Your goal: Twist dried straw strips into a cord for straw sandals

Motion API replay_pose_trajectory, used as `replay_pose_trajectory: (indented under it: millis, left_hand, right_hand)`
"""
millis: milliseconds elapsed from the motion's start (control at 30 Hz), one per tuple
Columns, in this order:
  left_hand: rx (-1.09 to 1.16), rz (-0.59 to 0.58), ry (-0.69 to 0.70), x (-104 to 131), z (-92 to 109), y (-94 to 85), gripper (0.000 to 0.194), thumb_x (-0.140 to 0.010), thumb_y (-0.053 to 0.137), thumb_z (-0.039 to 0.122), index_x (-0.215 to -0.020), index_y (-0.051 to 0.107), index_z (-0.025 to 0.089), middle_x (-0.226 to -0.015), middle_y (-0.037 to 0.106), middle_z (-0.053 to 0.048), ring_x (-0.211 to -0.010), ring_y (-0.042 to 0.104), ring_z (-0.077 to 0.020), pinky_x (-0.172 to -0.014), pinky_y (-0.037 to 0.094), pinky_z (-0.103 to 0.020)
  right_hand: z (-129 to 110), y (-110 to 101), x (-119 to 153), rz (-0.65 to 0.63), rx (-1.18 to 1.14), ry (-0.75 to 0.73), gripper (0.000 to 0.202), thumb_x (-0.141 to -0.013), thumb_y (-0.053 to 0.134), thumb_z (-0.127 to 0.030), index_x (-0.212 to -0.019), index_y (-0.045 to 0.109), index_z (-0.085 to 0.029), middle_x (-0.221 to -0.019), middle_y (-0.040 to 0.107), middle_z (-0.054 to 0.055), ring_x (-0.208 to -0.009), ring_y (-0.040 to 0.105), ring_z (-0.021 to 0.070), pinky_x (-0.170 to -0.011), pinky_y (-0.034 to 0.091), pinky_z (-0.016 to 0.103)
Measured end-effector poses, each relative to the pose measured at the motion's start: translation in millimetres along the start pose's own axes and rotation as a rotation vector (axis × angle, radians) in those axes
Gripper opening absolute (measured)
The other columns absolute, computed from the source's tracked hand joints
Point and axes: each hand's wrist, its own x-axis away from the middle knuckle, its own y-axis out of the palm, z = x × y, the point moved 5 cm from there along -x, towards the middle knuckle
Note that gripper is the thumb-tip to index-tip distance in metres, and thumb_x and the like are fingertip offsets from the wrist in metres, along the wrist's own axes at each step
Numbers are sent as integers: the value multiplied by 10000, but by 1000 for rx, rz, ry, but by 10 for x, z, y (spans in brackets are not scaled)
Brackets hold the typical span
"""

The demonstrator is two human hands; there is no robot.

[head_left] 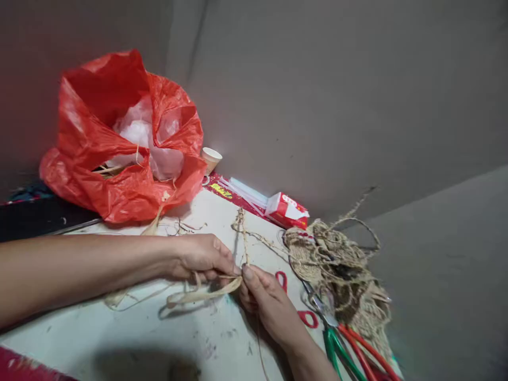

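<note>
My left hand (208,258) and my right hand (265,299) meet over the white tabletop (190,344). Both are closed, thumb against finger, on flat pale straw-like strands (204,295) where these join a thin braided cord (245,241). The cord rises away from my fingertips to a small knotted bend, then trails right toward a heap of braided cord (329,248). Loose strand ends curl below my left hand, and one thin strand hangs under my right. The exact pinch point is partly hidden by my fingers.
A red plastic bag (119,190) stands open at the back left, with a paper cup (211,157) behind it. A red-and-white box (288,210) lies by the wall. Red-handled scissors (307,319) and a tool with green and red handles (337,338) lie at right.
</note>
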Motion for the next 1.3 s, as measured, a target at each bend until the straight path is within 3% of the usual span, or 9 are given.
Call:
replay_pose_trajectory:
  millis: [167,300,467,567,733,900,1167,1300]
  left_hand:
    - [66,-20,-39,-12,-16,2,402,-501,806,386,-665,524,151,-502,544,40,-339,233,-3,-320,107,-158]
    - [-42,76,115,-36,22,-40,340,-528,784,340,-667,532,159,-402,439,87,-345,273,-31,-337,156,-165]
    - [-328,167,312,27,151,-1,150,-607,668,186,-685,547,142,-518,514,68,-452,408,-45,-421,288,-150]
    - [-283,125,250,46,155,41,130,-609,614,155,-721,549,146,-496,485,77,-424,373,-43,-405,274,-152]
    - [-142,104,147,25,109,8,99,-681,529,208,-747,554,139,-547,552,33,-375,322,-34,-363,201,-163]
    - [-212,28,99,-11,58,-24,165,-703,589,308,-711,542,150,-548,518,46,-367,300,-41,-347,182,-181]
    - [-536,230,350,21,123,15,162,-764,515,279,-672,517,145,-544,453,63,-504,386,-64,-468,280,-171]
    - [-581,233,385,47,148,68,157,-772,480,249,-656,501,146,-525,424,69,-500,377,-64,-471,263,-179]
  right_hand:
    - [-5,7,-4,-11,-34,23,418,-934,387,-463,-622,365,-186,-536,285,-66,-478,226,74,-450,165,245]
    - [-5,15,4,-22,-42,38,415,-934,391,-459,-626,383,-182,-541,311,-59,-482,240,74,-452,168,243]
    - [6,15,17,-18,-25,56,405,-939,380,-451,-639,402,-179,-544,333,-55,-488,254,77,-452,176,241]
    - [4,15,19,-18,-27,58,400,-935,390,-452,-642,405,-180,-538,329,-60,-478,253,74,-446,176,236]
    - [-21,3,11,-1,3,30,410,-934,387,-456,-636,414,-177,-537,328,-59,-483,256,74,-452,191,233]
    - [-26,-6,7,3,38,1,410,-939,381,-451,-629,395,-182,-547,333,-57,-495,267,79,-463,206,236]
    - [-109,32,13,50,162,-50,427,-946,355,-450,-610,383,-188,-554,343,-49,-514,300,90,-492,247,246]
    - [-112,24,22,71,187,-56,420,-949,347,-445,-613,368,-194,-550,329,-54,-506,289,91,-486,245,245]
